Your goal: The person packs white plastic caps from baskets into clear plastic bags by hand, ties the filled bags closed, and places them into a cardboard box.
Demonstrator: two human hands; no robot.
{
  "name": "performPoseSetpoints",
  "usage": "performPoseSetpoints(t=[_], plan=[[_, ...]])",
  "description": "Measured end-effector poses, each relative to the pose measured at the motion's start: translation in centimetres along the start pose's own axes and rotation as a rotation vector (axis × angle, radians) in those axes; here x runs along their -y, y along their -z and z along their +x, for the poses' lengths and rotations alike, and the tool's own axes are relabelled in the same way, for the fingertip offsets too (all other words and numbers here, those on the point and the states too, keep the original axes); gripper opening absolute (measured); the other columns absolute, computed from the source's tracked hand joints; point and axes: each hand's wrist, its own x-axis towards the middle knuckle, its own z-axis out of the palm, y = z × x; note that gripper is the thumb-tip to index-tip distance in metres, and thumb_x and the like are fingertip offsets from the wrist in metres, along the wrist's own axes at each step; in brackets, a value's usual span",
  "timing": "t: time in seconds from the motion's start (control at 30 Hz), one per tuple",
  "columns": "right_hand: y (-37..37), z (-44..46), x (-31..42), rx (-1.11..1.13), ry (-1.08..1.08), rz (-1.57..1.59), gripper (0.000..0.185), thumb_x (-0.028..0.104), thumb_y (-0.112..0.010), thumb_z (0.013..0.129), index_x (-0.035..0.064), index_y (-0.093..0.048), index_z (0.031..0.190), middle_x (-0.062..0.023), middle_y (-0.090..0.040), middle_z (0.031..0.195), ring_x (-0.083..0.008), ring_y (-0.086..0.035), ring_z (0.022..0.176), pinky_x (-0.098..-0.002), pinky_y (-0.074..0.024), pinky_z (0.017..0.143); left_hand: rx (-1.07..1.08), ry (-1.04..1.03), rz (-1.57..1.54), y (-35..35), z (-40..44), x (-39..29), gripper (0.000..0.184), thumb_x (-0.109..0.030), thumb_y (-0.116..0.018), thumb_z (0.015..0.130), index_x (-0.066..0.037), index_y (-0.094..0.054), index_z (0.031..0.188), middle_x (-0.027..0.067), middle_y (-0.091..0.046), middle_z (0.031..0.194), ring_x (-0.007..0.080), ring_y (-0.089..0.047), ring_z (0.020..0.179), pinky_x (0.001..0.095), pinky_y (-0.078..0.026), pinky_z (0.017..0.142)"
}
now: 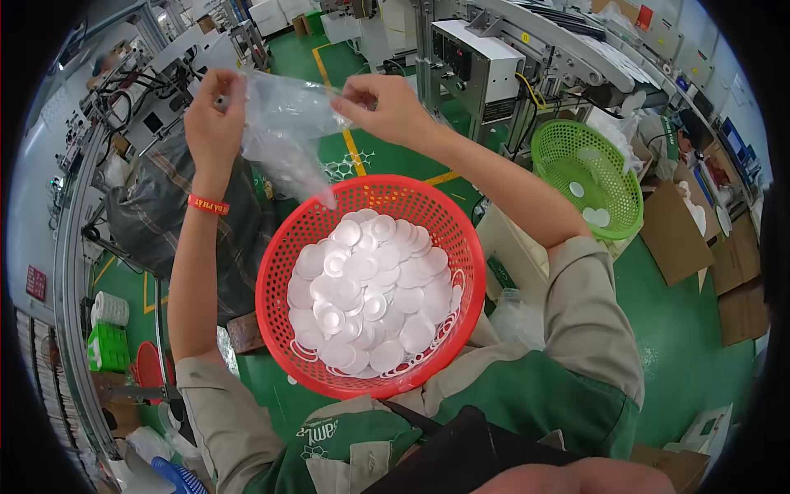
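Note:
Between my two hands hangs a clear plastic bag (284, 132), its lower corner dangling over the rim of a red perforated basket (276, 292). My left hand (216, 119), with a red wristband, pinches the bag's upper left edge. On the other side, my right hand (383, 105) has its fingers closed on the bag's upper right edge. Many round white discs (370, 288) are heaped in the basket in front of my body, with several thin white rings along its inner side. Whether the bag's mouth is open I cannot tell.
A green perforated basket (588, 177) with a few white discs stands at the right. Cardboard boxes (679, 226) sit beyond it. A large dark sack (185, 222) is at the left, and a conveyor machine (477, 70) is ahead.

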Motion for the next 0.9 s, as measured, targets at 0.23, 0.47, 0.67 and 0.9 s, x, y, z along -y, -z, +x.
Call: performPoseSetpoints(t=[0.23, 0.47, 0.67, 0.9], plan=[[1.1, 1.3, -3.6, -0.146, 0.172, -0.514, 0.008, 0.012, -0.064, 0.074, 0.0056, -0.061, 0.077, -0.0051, -0.061, 0.07, -0.0199, -0.059, 0.063, -0.0287, -0.0473, 0.059, -0.077, -0.449, 0.433, 1.4, -1.2, 3.8, 0.006, -0.01, -0.062, 0.079, -0.012, -0.056, 0.082, 0.0004, -0.058, 0.074, 0.0164, -0.055, 0.052, 0.0258, -0.042, 0.048], [0.6, 3.5, -3.6, -0.003, -0.419, 0.317, 0.023, 0.02, -0.067, 0.081, -0.0011, -0.063, 0.091, -0.0039, -0.064, 0.076, -0.0085, -0.061, 0.068, -0.0212, -0.0503, 0.059, 0.664, 0.328, 0.255, 4.6, -3.3, 10.7, 0.019, -0.02, -0.066, 0.077, -0.007, -0.056, 0.086, 0.0031, -0.059, 0.068, 0.0164, -0.06, 0.059, 0.0255, -0.046, 0.051], [3.8, 5.9, -5.6, 0.554, -0.743, 0.563, 0.026, 0.016, -0.066, 0.082, -0.0011, -0.061, 0.101, -0.0065, -0.065, 0.094, -0.0112, -0.063, 0.081, -0.0242, -0.054, 0.075, 0.85, 1.053, -0.282, 7.6, -2.8, 12.5, 0.033, -0.041, -0.061, 0.083, -0.009, -0.055, 0.077, 0.0006, -0.057, 0.061, 0.008, -0.055, 0.049, 0.0169, -0.044, 0.044], [-0.7, 11.6, -13.2, 0.256, -0.51, -0.035, 0.025, 0.013, -0.063, 0.081, -0.002, -0.061, 0.101, -0.0087, -0.065, 0.084, -0.0126, -0.061, 0.07, -0.0271, -0.0496, 0.061, -0.055, 0.911, -0.863, 5.0, 2.8, 25.8, 0.026, -0.024, -0.048, 0.094, 0.002, -0.054, 0.095, 0.0134, -0.061, 0.096, 0.0229, -0.06, 0.09, 0.0326, -0.05, 0.084]])
